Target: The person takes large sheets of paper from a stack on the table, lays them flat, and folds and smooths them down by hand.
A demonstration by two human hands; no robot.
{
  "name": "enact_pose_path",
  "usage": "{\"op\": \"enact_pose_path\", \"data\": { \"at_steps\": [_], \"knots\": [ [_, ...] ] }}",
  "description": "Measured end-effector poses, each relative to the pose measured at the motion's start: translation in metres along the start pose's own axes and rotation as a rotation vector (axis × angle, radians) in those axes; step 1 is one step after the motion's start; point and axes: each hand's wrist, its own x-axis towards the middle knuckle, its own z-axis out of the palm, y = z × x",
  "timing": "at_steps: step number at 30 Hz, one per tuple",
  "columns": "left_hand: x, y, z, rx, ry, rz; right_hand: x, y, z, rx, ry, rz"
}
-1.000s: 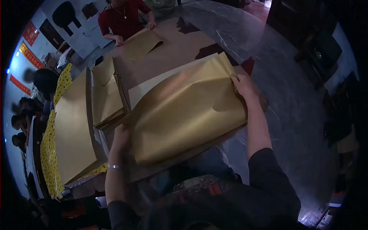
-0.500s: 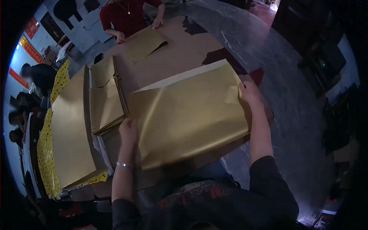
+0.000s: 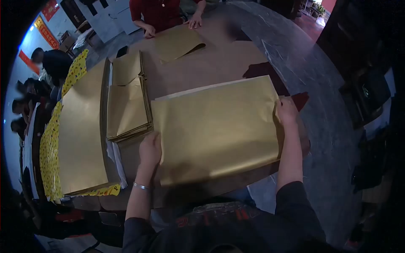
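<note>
A large gold sheet (image 3: 219, 126) lies across the brown table covering, with the edge of a white sheet (image 3: 198, 89) showing beneath its far side. My left hand (image 3: 150, 148) is closed on the sheet's left edge. At the right edge, my right hand (image 3: 287, 110) grips the same sheet, which creases near the fingers. Just beyond my left hand sits a stack of folded gold paper (image 3: 128, 105). Left of that stack is a wide pile of flat gold sheets (image 3: 82, 130).
Across the table a person in red (image 3: 154, 14) rests both hands by a smaller gold sheet (image 3: 177, 42). A yellow patterned cloth (image 3: 49, 156) lies at the left. Dark red pieces (image 3: 270, 76) lie along the right edge. More people are at the far left.
The gold sheet has gone from bulging and raised to nearly flat, its far edge straighter. Both my hands still hold its sides. The view has shifted, moving the scene rightward.
</note>
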Motion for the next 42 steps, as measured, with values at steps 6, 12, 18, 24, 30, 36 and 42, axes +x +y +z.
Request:
{"op": "enact_pose_path", "data": {
  "at_steps": [6, 12, 18, 24, 30, 36, 42],
  "knots": [
    [0.010, 0.012, -0.004, 0.176, -0.117, -0.024, 0.008, 0.000, 0.003, -0.010, -0.120, 0.123],
    [0.016, -0.002, 0.006, 0.175, -0.045, 0.004, 0.012, 0.002, 0.009, 0.010, -0.142, 0.157],
    [0.016, -0.001, 0.004, 0.166, -0.102, -0.037, 0.020, 0.013, 0.017, -0.066, -0.189, 0.135],
    [0.018, -0.009, 0.009, 0.134, -0.010, 0.051, 0.017, -0.002, 0.008, -0.059, -0.209, 0.227],
    [0.020, -0.003, 0.006, 0.135, -0.028, 0.008, 0.021, 0.022, 0.023, -0.027, -0.115, 0.095],
    [0.018, -0.006, 0.009, 0.171, -0.034, -0.017, 0.017, 0.025, 0.024, 0.037, -0.037, 0.017],
    [0.018, -0.007, 0.010, 0.141, -0.002, 0.027, 0.013, 0.022, 0.026, 0.029, 0.014, 0.134]
  ]
}}
